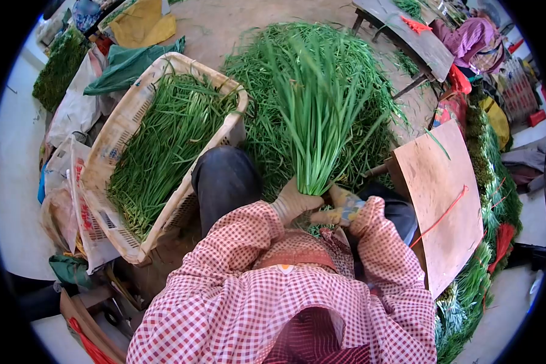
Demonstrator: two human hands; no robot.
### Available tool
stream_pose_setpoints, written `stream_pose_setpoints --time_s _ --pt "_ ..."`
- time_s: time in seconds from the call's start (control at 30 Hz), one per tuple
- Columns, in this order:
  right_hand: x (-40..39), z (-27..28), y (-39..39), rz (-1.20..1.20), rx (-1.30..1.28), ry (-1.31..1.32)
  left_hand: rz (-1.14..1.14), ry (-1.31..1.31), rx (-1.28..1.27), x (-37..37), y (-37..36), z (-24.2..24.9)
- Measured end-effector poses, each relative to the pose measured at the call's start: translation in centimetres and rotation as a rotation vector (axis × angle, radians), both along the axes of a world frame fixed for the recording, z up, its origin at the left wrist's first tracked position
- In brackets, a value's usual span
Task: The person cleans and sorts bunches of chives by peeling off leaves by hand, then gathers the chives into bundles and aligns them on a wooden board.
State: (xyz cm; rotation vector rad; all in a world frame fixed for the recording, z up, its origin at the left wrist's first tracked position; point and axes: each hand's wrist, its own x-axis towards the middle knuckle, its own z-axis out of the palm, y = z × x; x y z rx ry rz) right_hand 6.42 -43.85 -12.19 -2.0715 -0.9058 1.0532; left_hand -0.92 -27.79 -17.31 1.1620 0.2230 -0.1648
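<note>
My left hand (293,202), in a pale glove, is wrapped around the lower end of a bunch of green chives (318,121). The leaves fan out upward, away from my body. Close to the bunch's cut ends, on the right, is my right hand (341,206) in a glove with a yellow and blue pattern. Its fingers are apart, and I see nothing held in them. Beyond the bunch spreads a large heap of loose chives (258,73) on the floor.
A plastic crate (239,115) full of chives stands left of my knee. To the right is a wooden board (440,200) with a red tie (446,215) on it. Stacked chive bundles (494,176) line the far right. Another person (473,39) sits near a low table (406,33).
</note>
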Motion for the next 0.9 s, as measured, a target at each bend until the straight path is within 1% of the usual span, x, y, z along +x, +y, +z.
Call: stream_pose_setpoints --time_s 0.03,0.07,0.13,0.17,0.2,0.27,0.3,0.33,0.4,0.43,0.47,0.53,0.57,0.6,0.63,0.67,0.7,0.73,0.77,0.8,0.83,0.87,0.9 --pt "1.1 -1.1 -0.6 0.015 -0.244 -0.151 0.0 0.041 0.146 0.2 0.1 -0.8" --pt "1.3 2.0 -0.3 -0.133 -0.194 -0.012 0.001 0.04 0.135 0.5 0.2 -1.2" --pt "0.9 3.0 -0.7 -0.344 0.015 -0.104 0.082 0.017 0.509 0.8 -0.1 -2.3" --pt "0.6 3.3 -0.1 -0.358 0.113 -0.224 0.034 -0.04 0.716 1.5 -0.2 -4.5" --pt "0.1 3.1 0.6 -0.363 0.105 -0.225 0.028 -0.042 0.707 1.7 -0.5 -4.9" --pt "-0.7 2.5 2.3 -0.356 0.391 -0.383 0.066 0.008 0.773 2.0 -0.9 -5.3" --pt "-0.8 1.5 3.0 -0.39 0.393 -0.408 0.019 0.065 0.669 1.6 -0.4 -3.6" --pt "-0.8 0.9 3.6 -0.392 0.392 -0.41 0.017 0.062 0.667 1.5 -0.4 -4.0" --pt "-0.7 0.3 4.8 -0.529 0.443 -0.371 0.119 0.088 0.632 1.6 -0.3 -5.4" --pt "-0.7 0.4 5.1 -0.578 0.429 -0.336 0.032 0.092 0.686 1.6 -0.1 -6.0" --pt "-0.6 0.8 5.6 -0.581 0.431 -0.339 0.03 0.088 0.687 1.9 -0.1 -7.6" --pt "-0.2 2.0 6.4 -0.577 0.313 -0.256 0.095 0.127 0.355 2.5 -0.3 -12.4" --pt "0.3 2.6 6.9 -0.555 0.264 -0.303 0.103 0.133 0.273 2.5 -0.3 -12.0" --pt "0.6 3.0 7.5 -0.566 0.266 -0.308 0.111 0.14 0.191 2.6 -0.2 -10.1" --pt "1.0 3.4 8.0 -0.558 0.194 -0.283 -0.043 0.055 0.668 2.3 -0.2 -8.0" --pt "1.4 3.6 8.3 -0.55 0.125 -0.257 -0.061 -0.038 0.852 2.3 -0.2 -8.3" --pt "1.7 3.2 8.4 -0.527 0.091 -0.304 -0.063 -0.128 1.053 2.3 -0.3 -8.7" --pt "1.9 3.0 8.5 -0.54 0.098 -0.307 -0.044 -0.21 1.25 2.3 -0.4 -9.0" --pt "2.1 2.7 8.6 -0.55 0.119 -0.291 0.141 -0.18 0.578 2.7 -0.7 -9.3" --pt "2.3 2.2 8.5 -0.559 0.14 -0.274 0.205 -0.155 0.242 2.7 -0.7 -9.6" --pt "2.3 0.8 8.3 -0.571 0.211 -0.367 0.285 -0.131 -0.092 2.7 -0.6 -10.0" --pt "2.2 0.7 8.1 -0.584 0.218 -0.366 0.151 -0.031 0.174 2.6 -0.1 -9.6" --pt "2.2 0.8 7.9 -0.582 0.24 -0.392 0.083 0.02 0.312 2.5 0.2 -9.2"
